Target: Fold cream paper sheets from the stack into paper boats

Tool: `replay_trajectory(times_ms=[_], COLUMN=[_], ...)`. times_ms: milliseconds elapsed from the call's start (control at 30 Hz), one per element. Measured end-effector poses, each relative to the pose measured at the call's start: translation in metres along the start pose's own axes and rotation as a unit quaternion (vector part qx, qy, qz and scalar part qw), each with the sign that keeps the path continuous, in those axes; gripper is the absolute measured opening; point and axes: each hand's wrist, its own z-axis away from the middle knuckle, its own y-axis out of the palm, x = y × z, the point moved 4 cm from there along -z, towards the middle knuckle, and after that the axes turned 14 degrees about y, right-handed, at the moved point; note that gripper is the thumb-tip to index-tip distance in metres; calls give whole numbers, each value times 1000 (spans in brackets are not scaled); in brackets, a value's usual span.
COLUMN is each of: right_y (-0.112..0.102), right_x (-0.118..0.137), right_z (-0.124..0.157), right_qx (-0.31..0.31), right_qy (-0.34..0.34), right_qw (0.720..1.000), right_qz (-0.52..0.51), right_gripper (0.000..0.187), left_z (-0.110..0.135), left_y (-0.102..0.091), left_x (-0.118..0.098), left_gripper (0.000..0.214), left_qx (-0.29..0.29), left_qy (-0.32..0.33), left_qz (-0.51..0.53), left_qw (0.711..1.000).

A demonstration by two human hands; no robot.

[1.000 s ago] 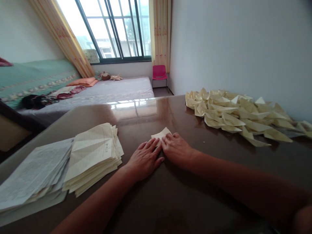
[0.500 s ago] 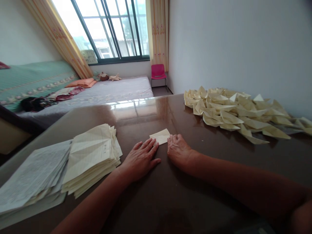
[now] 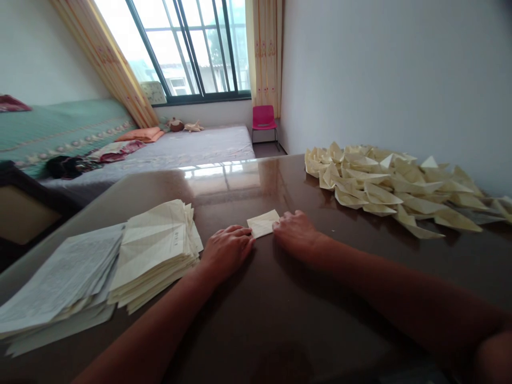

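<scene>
A small folded piece of cream paper [image 3: 263,222] lies flat on the glossy dark brown table [image 3: 280,298], in the middle. My left hand [image 3: 225,249] rests at its left edge, fingers curled and pressed onto the paper's near-left corner. My right hand [image 3: 295,232] sits at its right edge, fingers bent down with the tips pinching that side. Both forearms reach in from the near edge.
A stack of creased cream sheets [image 3: 158,249] lies left of my hands, overlapping printed pages [image 3: 56,282]. A heap of several folded paper shapes [image 3: 392,186] covers the table's right side by the white wall. A bed [image 3: 172,149] and pink chair [image 3: 263,118] stand beyond.
Both hands slid apart from on top of the paper to its two edges, and their fingers went from flat to curled. More of the folded paper shows now.
</scene>
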Motion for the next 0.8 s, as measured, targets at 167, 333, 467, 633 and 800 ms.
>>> replay_trajectory(times_ms=[167,333,467,633,800], right_y=[8,35,42,35,17], right_x=[-32,-48,-54,-51,-45], right_z=[-27,-53,-61,-57,-48], right_qx=[-108,-68,39,126,23], right_qy=[28,8,-28,-58,-72], right_qw=[987,956,867,739,736], right_qz=[-113,-286,-496,-660,-672], right_gripper=[44,74,54,35,36], left_z=[-1,0,1,1,-2], left_y=[2,4,7,6,-5], left_x=[4,8,12,15,7], left_gripper=[35,30,24,26,28], left_qx=[-38,-51,-59,-116,-202], left_qy=[-20,-31,-44,-49,-59], left_qz=[11,31,46,51,162], left_qw=[999,998,996,991,964])
